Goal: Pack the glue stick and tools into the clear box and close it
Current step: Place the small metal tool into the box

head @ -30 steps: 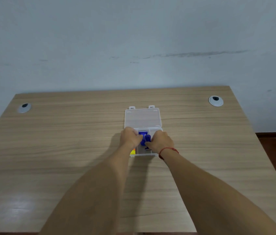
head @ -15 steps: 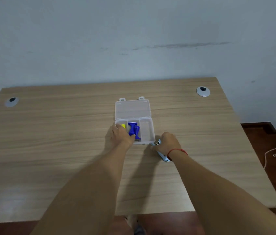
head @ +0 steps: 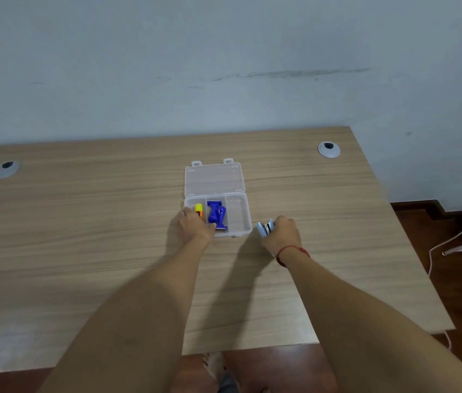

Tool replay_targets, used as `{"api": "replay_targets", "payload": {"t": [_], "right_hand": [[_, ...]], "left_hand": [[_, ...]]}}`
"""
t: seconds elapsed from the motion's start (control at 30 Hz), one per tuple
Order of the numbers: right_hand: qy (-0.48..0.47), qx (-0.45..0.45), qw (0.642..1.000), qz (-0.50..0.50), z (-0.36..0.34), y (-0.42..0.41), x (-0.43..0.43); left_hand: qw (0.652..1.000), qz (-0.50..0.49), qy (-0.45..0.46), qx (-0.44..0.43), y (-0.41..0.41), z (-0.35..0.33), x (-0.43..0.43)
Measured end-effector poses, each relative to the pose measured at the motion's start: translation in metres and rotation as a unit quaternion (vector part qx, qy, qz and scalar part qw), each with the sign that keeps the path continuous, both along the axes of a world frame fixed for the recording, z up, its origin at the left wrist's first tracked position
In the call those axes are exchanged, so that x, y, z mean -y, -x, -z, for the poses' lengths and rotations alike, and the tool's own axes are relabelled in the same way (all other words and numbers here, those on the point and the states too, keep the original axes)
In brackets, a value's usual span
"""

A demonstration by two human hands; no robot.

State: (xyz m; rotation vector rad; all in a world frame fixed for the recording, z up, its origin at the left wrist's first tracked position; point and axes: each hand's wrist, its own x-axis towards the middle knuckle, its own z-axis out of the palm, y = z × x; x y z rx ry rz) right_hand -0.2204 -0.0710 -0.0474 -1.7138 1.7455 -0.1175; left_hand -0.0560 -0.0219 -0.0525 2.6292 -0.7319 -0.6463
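Observation:
The clear box [head: 238, 222] lies open in the middle of the wooden table, its lid [head: 214, 178] folded flat away from me. A yellow and orange glue stick [head: 198, 210] lies in its left compartment, a blue tool [head: 217, 215] in the middle one; the right compartment holds nothing. My left hand [head: 194, 228] rests on the box's near left corner. My right hand [head: 282, 234] is closed around a small light-blue tool [head: 265, 228], just right of the box and close above the table.
The table [head: 82, 236] has a grey cable grommet at the back left [head: 7, 168] and one at the back right [head: 328, 149]. Its right edge drops to a dark wooden floor with a white cable [head: 451, 245]. A wall stands behind.
Both hands left the blue tool in the middle compartment. My left hand settled on the box's corner; my right hand moved right and picked up the light-blue tool.

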Motion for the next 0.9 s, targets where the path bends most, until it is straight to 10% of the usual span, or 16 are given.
{"api": "replay_targets", "payload": {"t": [0.9], "right_hand": [[-0.022, 0.088, 0.996, -0.021, 0.009, -0.113, 0.078]], "left_hand": [[0.983, -0.022, 0.138, -0.117, -0.079, 0.023, 0.061]]}}
